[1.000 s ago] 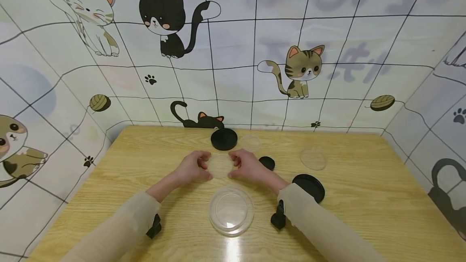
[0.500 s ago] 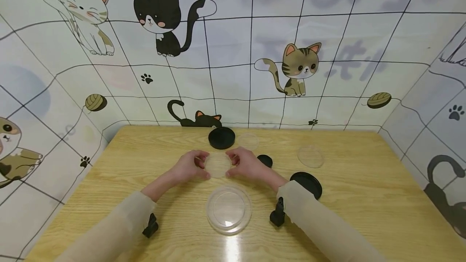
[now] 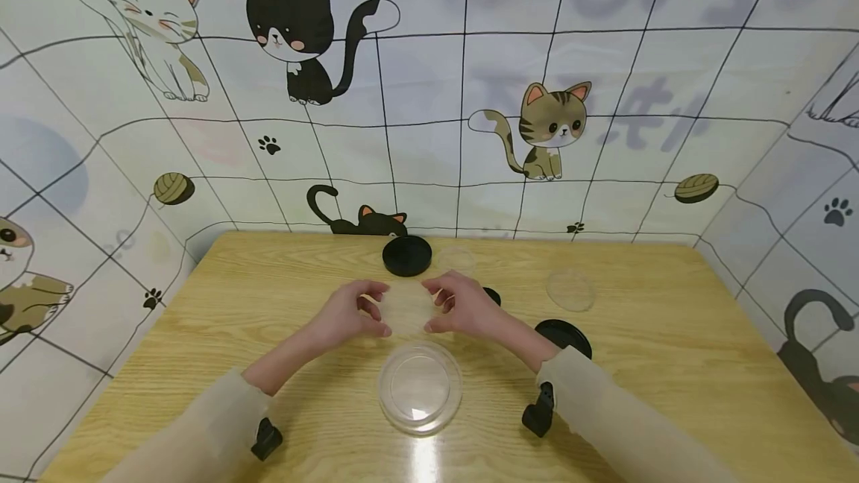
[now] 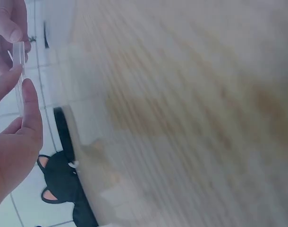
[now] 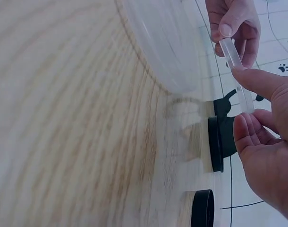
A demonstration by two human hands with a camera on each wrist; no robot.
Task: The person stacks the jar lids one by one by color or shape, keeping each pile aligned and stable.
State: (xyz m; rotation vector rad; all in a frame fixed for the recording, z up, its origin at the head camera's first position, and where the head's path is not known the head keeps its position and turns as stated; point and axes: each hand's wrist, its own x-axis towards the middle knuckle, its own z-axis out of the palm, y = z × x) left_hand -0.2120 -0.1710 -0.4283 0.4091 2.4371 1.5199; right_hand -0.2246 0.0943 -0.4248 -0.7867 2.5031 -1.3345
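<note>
Both hands hold a clear round plastic lid (image 3: 407, 309) between them, raised off the wooden table. My left hand (image 3: 349, 313) pinches its left edge between thumb and fingers. On the opposite edge, my right hand (image 3: 464, 309) grips it the same way. Seen edge-on in the right wrist view, the lid (image 5: 232, 53) is thin with a short rim. The left wrist view also shows the lid (image 4: 19, 54) side-on between the fingertips. A larger clear round lid (image 3: 420, 387) lies flat on the table, nearer the person.
Behind the hands sits a black round lid (image 3: 407, 256), with a faint clear disc (image 3: 456, 260) beside it. To the right are a small black lid (image 3: 493, 295), partly hidden, a larger black lid (image 3: 567, 335) and another clear disc (image 3: 572, 290). A cat-patterned wall covering (image 3: 429, 155) stands behind the table (image 3: 671, 364).
Both hands have risen slightly with the clear lid, and the forearms have spread outward. The right hand now covers more of the small black lid. The other lids stay where they were.
</note>
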